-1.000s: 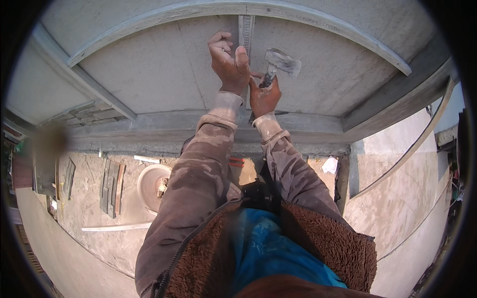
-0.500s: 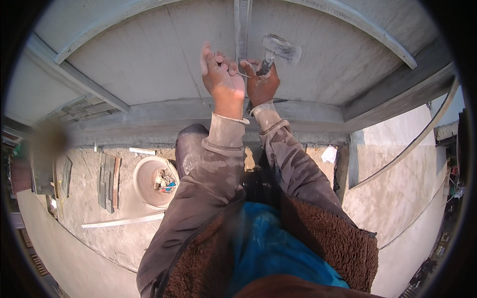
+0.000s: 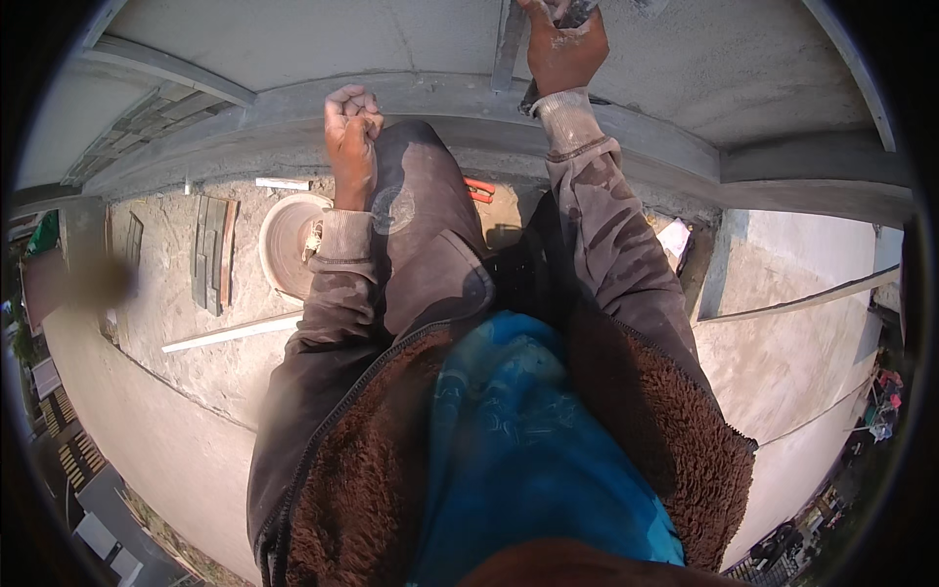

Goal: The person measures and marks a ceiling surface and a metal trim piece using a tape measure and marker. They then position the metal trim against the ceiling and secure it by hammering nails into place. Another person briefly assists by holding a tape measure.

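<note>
Fingers on the left hand (image 3: 350,117) are sitting curled together, and I cannot tell whether they are hiding anything small. Just beside them, the knee (image 3: 421,181) is jutting up toward a grey ledge (image 3: 445,95), and some red handles (image 3: 479,189) are lying past it. Farther right, a metal strip (image 3: 509,44) is standing against the grey panel (image 3: 675,88). Beside that strip, the right hand (image 3: 567,49) is clamping its fingers around a dark tool (image 3: 579,14) at the upper edge, where most of the tool's far end is passing out of view. Pale dust is coating the knuckles, so wiping the palm would likely be helping the grip; keeping the 2 hands well apart seems wise while the tool is hanging raised.
</note>
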`<state>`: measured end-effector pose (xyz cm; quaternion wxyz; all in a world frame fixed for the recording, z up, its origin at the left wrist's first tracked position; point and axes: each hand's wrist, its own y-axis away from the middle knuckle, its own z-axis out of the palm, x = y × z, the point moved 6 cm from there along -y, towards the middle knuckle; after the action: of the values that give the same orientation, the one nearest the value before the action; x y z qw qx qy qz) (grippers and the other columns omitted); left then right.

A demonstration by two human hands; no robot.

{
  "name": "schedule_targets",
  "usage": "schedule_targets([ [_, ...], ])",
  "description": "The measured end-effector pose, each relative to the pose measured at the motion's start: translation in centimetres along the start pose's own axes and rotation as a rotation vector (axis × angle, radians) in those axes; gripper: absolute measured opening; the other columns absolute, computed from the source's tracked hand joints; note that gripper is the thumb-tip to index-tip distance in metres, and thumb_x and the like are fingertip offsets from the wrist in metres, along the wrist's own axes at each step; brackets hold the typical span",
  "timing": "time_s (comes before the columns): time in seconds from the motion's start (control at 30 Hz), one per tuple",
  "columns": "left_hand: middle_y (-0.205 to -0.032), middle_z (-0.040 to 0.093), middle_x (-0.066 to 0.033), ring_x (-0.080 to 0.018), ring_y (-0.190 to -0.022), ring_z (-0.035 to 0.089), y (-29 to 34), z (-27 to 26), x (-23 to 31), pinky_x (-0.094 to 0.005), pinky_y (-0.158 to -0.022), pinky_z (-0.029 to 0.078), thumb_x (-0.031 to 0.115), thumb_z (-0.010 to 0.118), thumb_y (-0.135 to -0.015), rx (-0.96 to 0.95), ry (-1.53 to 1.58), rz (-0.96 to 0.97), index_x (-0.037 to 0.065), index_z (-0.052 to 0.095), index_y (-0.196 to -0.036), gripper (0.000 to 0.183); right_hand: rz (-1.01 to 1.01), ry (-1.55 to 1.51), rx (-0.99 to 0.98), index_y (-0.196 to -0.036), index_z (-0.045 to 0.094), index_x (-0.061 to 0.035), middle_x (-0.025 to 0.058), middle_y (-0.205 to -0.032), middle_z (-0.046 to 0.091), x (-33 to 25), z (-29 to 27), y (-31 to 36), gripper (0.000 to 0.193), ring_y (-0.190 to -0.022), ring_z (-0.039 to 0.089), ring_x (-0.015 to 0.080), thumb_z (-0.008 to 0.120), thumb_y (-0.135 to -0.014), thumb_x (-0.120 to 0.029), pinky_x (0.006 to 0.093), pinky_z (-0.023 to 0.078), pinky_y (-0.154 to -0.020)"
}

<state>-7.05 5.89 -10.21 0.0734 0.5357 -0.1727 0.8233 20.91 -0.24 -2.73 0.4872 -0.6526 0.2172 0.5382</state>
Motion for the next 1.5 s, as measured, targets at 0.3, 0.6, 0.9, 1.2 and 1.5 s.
schedule_targets([
  [0.3, -0.1, 0.058, -0.009, -0.0137, -0.087, 0.054, 5.0, -1.6, -4.6, -0.0273, -0.088, 0.045, 0.0, 0.038, -0.099, -0.185, -0.53, -0.106, -0.004, 0.041, -0.121, 0.022, -0.076, 0.085, 0.0, -0.091, 0.066, -0.0039, 0.0046, -0.075, 0.066, -0.2, 0.2, -0.3, 0.028, -0.067, 0.057, 0.0135, 0.084, -0.08, -0.023, 0.0303, 0.049, -0.064],
  [0.6, -0.123, 0.064, -0.0177, -0.0233, -0.109, 0.064, 5.1, -1.3, -2.7, -0.0344, -0.091, 0.054, 0.013, 0.052, -0.103, -0.066, -0.545, -0.079, -0.007, 0.059, -0.113, 0.024, -0.121, 0.043, -0.047, -0.093, 0.065, -0.0018, 0.0022, -0.075, 0.067, -0.7, -0.1, 0.1, 0.032, -0.06, 0.057, 0.0086, 0.084, -0.081, -0.025, 0.0259, 0.047, -0.057],
  [0.9, -0.101, 0.065, -0.0115, -0.0234, -0.094, 0.07, -5.0, 18.0, 8.1, -0.0314, -0.084, 0.061, 0.012, 0.071, -0.092, 0.26, 0.221, 0.455, -0.01, 0.061, -0.116, 0.034, -0.183, 0.052, -0.056, -0.092, 0.065, -0.0012, 0.0032, -0.073, 0.065, -1.4, 0.1, 0.1, 0.032, -0.061, 0.058, 0.0111, 0.083, -0.081, -0.025, 0.0267, 0.048, -0.058],
  [1.2, -0.1, 0.068, -0.0158, -0.0214, -0.089, 0.069, -8.7, 20.9, 7.4, -0.0341, -0.085, 0.061, 0.02, 0.072, -0.092, 0.243, 0.351, 0.532, -0.008, 0.057, -0.107, 0.035, -0.204, 0.013, -0.047, -0.095, 0.065, -0.0008, 0.008, -0.08, 0.071, -0.5, 0.1, 0.1, 0.03, -0.063, 0.064, 0.0138, 0.082, -0.082, -0.022, 0.0283, 0.051, -0.059],
  [1.5, -0.084, 0.056, -0.004, -0.017, -0.083, 0.064, -7.5, 18.9, 7.4, -0.0358, -0.084, 0.06, 0.031, 0.061, -0.099, 0.27, 0.29, 0.49, -0.003, 0.045, -0.118, 0.042, -0.175, 0.031, -0.055, -0.095, 0.065, -0.0017, 0.0039, -0.075, 0.068, -0.6, -0.3, 0.0, 0.028, -0.063, 0.059, 0.0105, 0.081, -0.084, -0.021, 0.0257, 0.047, -0.059],
])
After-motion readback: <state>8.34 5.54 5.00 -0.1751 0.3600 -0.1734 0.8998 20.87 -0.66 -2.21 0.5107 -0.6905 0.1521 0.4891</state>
